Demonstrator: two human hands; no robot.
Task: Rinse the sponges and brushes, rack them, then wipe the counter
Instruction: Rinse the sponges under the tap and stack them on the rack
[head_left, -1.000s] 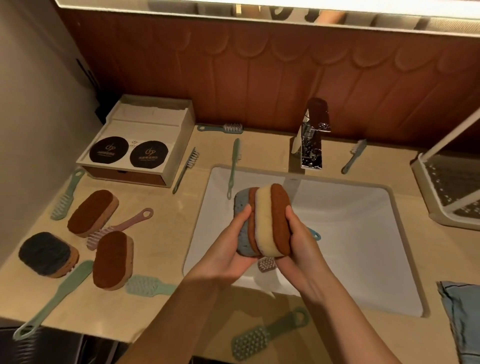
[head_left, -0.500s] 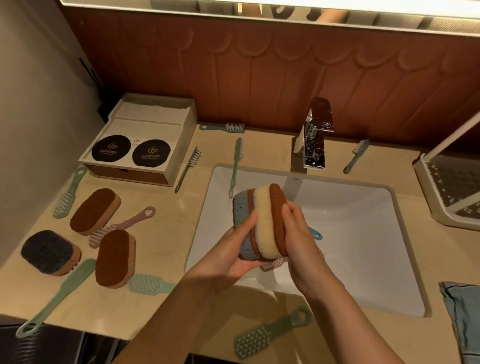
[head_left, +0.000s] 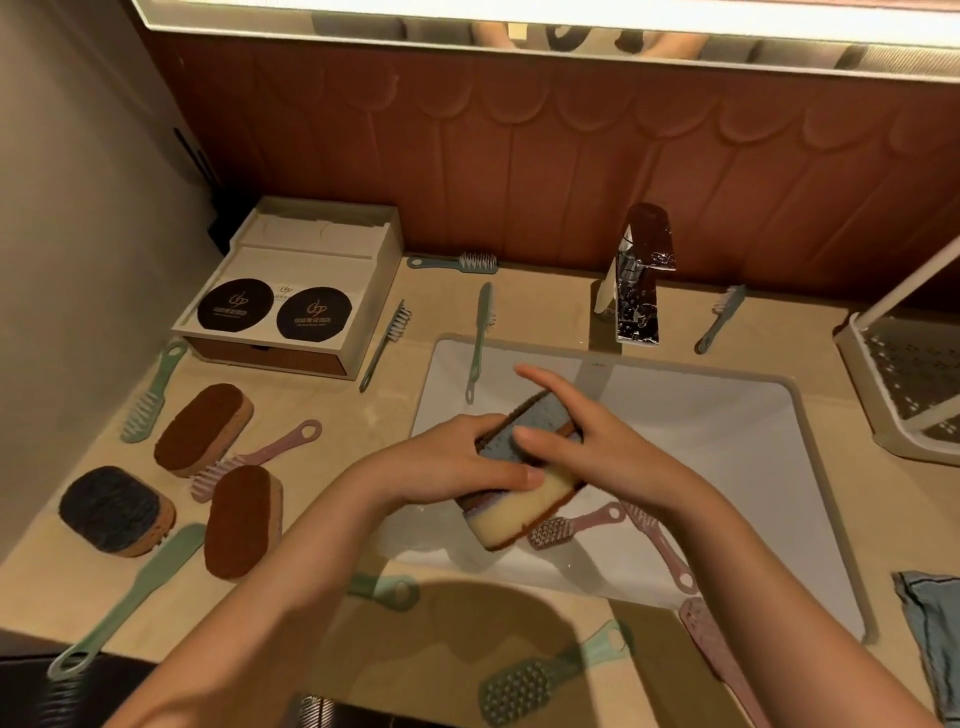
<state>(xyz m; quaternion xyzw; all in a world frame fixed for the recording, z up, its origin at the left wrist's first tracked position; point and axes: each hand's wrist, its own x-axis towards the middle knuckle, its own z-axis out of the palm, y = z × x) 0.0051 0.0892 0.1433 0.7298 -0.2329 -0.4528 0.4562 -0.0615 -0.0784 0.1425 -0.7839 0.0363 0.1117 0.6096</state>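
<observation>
We see the stacked sponges (head_left: 524, 499) held over the sink (head_left: 727, 441) (blue-grey face uppermost). The left hand (head_left: 441, 462) curls its grip round the stack's left edge; the right hand (head_left: 608, 447) presses on top, grip unclosed, fingers straight. A green brush (head_left: 519, 691) lies on the table (head_left: 353, 410) nearby.

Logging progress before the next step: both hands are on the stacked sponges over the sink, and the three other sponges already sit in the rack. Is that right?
Not quite. The head view shows the three other sponges on the counter left of the sink, not in the rack. The left hand and right hand are indeed on the stacked sponges over the sink.
</observation>
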